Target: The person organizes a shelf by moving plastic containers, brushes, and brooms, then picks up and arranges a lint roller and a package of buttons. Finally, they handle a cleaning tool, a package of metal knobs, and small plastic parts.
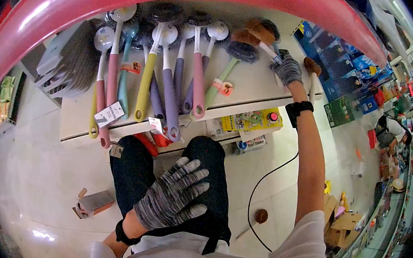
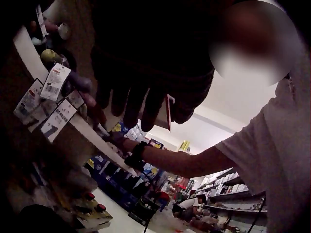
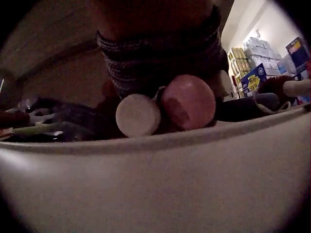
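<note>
In the head view my right hand (image 1: 288,70), in a grey striped glove, reaches to the shelf's right end. It grips a brown-bristled brush (image 1: 270,51) by its pale handle, the head pointing away from me. In the right wrist view a white handle end (image 3: 138,115) and a pink handle end (image 3: 188,102) lie side by side under that hand, close over the shelf edge; its fingers are hidden there. My left hand (image 1: 173,194), gloved alike, lies over my lap with fingers spread, holding nothing. A green-handled brush (image 1: 225,73) lies left of my right hand.
Several long-handled scrubbers with a yellow handle (image 1: 145,87), purple and pink ones lie across the white shelf (image 1: 79,120). Another brown brush (image 1: 312,67) lies at its right end. A round brown brush (image 1: 261,216) and an open box (image 1: 94,203) are on the floor.
</note>
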Motion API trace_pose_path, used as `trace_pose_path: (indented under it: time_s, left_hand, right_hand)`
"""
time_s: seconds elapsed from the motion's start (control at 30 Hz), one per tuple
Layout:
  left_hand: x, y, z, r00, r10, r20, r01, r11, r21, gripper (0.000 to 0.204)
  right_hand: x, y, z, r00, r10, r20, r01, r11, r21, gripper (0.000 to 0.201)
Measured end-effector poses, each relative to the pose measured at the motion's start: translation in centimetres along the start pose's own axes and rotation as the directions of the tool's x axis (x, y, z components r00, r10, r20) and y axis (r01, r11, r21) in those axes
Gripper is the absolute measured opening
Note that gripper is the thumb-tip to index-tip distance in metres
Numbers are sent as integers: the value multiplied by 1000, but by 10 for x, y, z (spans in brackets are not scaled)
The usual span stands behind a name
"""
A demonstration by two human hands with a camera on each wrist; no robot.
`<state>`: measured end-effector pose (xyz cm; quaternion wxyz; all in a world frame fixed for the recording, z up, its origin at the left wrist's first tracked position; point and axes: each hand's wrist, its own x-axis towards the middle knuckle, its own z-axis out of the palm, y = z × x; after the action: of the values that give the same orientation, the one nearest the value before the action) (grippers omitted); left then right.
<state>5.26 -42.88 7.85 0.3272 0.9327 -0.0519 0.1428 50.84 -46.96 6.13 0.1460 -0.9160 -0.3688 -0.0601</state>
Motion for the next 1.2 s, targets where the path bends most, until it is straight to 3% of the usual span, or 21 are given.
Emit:
trace_pose_path:
  time_s: [0.1, 0.2, 0.3, 0.33, 0.43, 0.47, 0.5, 0.57, 0.63, 0.67, 0.77, 0.87, 0.97, 1.03, 1.1, 1.17, 1.2]
  left_hand:
    - [2, 0, 7, 1000, -20, 12, 20, 1000, -2, 39]
    - [5, -4, 10, 1000, -19, 2, 19, 999, 46, 39]
    - [11, -4, 9, 1000, -11, -23, 13, 996, 91, 36]
    - [13, -4, 8, 1000, -6, -29, 9, 995, 102, 35]
    - [13, -4, 11, 999, 4, -32, -2, 998, 68, 34]
    - [12, -4, 13, 1000, 5, -27, -3, 998, 63, 34]
    - [11, -5, 16, 1000, 4, -23, -3, 998, 57, 33]
    - [7, -8, 24, 1000, -2, -13, 3, 999, 48, 33]
    - [4, -11, 34, 1000, -4, 7, 4, 999, 40, 32]
    - [3, -10, 36, 999, -14, 31, 13, 999, 33, 33]
    - [3, -7, 39, 997, -37, 61, 35, 999, 29, 34]
    - [5, -2, 39, 998, -46, 33, 44, 998, 53, 32]
    - [6, 0, 40, 997, -78, 27, 76, 995, 72, 31]
    - [5, 1, 41, 995, -98, 23, 96, 992, 77, 30]
    - [5, 0, 44, 995, -101, 14, 100, 992, 82, 30]
    - [6, -3, 49, 995, -96, 7, 96, 993, 65, 30]
    - [6, -5, 52, 996, -92, 9, 92, 995, 48, 29]
  right_hand:
    - [3, 0, 1, 999, 24, 41, -24, 1000, -8, 52]
    - [11, 1, -3, 996, -29, 86, 40, 992, -124, 55]
    - [7, 16, -6, 983, 31, -182, -58, 988, -145, 55]
    - [7, 29, -12, 961, -36, -275, -20, 979, -200, 56]
    - [-23, 61, -43, 965, 122, -230, -170, 964, -202, 54]
    - [-34, 74, -41, 957, 193, -219, -251, 926, -282, 54]
    - [-51, 70, -44, 942, 261, -212, -323, 875, -359, 54]
    - [-75, 42, -57, 881, 468, -75, -463, 816, -345, 58]
    - [-75, 66, -36, 898, 434, -75, -437, 859, -267, 61]
    - [-72, 68, -39, 898, 439, 3, -424, 868, -260, 63]
    - [-53, 93, -20, 984, 86, -158, -132, 942, -309, 39]
    - [-9, 99, -12, 981, 171, -95, -192, 927, -323, 39]
    - [27, 108, -8, 988, -153, 15, 154, 974, -166, 36]
    - [26, 112, -6, 974, -103, -202, 111, 993, 31, 34]
    - [8, 109, -15, 898, -44, -439, 142, 971, 193, 30]
    - [-63, 106, -20, 740, 17, -672, 242, 926, 289, 24]
    - [-105, 98, -17, 741, 125, -660, 145, 929, 339, 23]
